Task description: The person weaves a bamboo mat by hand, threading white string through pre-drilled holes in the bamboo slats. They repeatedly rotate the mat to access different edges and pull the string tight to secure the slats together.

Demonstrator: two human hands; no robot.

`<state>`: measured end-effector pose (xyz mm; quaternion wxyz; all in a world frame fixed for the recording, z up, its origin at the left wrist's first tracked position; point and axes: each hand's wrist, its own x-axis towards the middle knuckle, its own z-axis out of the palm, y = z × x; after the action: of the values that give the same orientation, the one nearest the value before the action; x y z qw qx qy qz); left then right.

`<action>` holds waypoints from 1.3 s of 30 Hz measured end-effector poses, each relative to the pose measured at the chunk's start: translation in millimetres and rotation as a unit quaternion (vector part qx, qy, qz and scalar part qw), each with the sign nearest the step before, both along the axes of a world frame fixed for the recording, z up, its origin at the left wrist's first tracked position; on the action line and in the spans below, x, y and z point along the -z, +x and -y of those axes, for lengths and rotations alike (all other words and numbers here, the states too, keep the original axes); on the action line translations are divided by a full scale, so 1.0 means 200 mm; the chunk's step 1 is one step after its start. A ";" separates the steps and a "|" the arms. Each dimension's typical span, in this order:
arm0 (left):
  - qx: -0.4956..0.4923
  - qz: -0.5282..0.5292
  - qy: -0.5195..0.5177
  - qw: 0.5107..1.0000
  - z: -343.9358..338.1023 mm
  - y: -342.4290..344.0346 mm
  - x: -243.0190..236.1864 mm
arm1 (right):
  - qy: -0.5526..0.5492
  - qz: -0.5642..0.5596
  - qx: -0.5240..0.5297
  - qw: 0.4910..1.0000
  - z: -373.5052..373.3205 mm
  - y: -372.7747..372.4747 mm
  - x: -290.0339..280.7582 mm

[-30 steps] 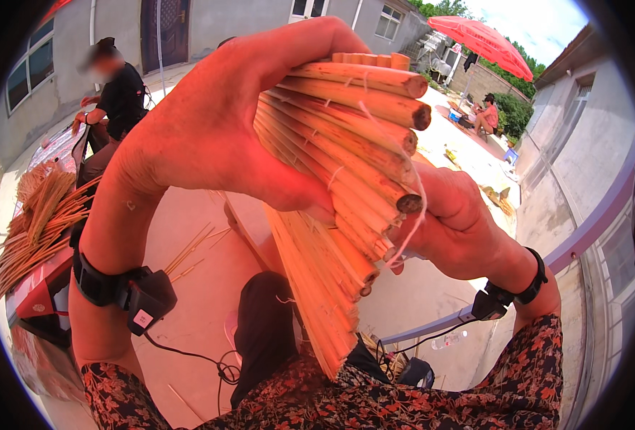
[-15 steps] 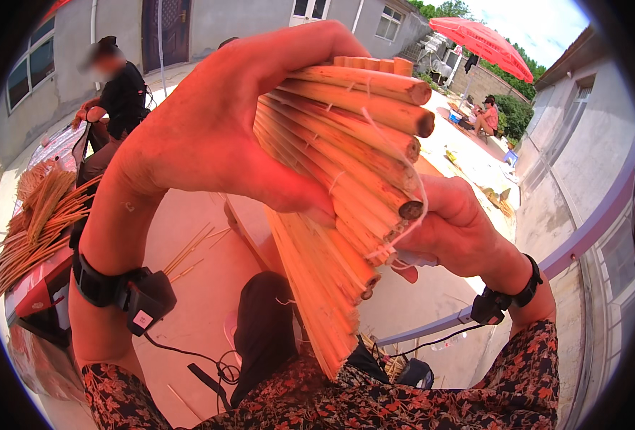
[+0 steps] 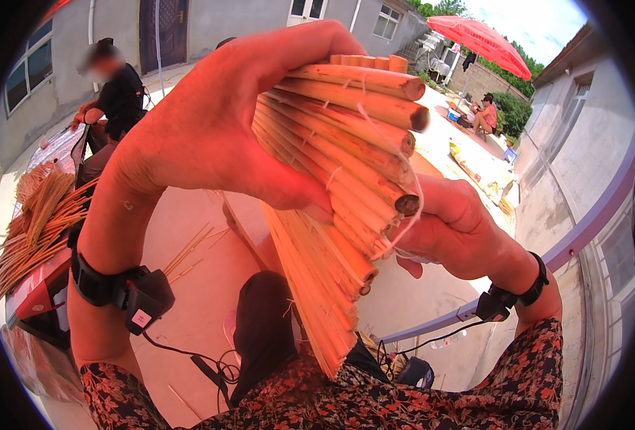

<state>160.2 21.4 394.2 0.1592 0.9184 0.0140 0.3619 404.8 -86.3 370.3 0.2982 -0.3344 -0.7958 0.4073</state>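
Note:
A fan of pale reed stalks (image 3: 332, 143), laid side by side and joined by thread, is held up in front of me. My left hand (image 3: 224, 122) grips it from above, the thumb pressed across the stalks and the fingers hidden behind. A loose white string (image 3: 419, 190) loops over the cut ends at the right. Close by those ends, my right hand (image 3: 450, 226) is closed, its fingers curled partly behind the stalks. The string runs toward it, but what its fingertips pinch is hidden. The lower stalks slant down toward my lap.
A heap of loose stalks (image 3: 41, 222) lies at the left, near a person in black (image 3: 120, 93). Another person (image 3: 486, 115) sits far right under a red umbrella (image 3: 479, 44). A purple metal bar (image 3: 575, 244) crosses at right. Cables (image 3: 224, 369) hang by my knee.
My right hand has shifted slightly to the right and down beside the stalk ends. The left hand keeps its hold, and the bundle has barely moved.

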 end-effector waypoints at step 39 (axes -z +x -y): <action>0.008 -0.013 0.006 1.000 0.04 0.05 -0.03 | 0.001 -0.060 -0.010 0.998 0.04 0.03 0.07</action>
<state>170.4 13.3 399.8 0.1558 0.9242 0.0068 0.3485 409.8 -94.0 356.5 0.3416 -0.3008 -0.7803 0.4289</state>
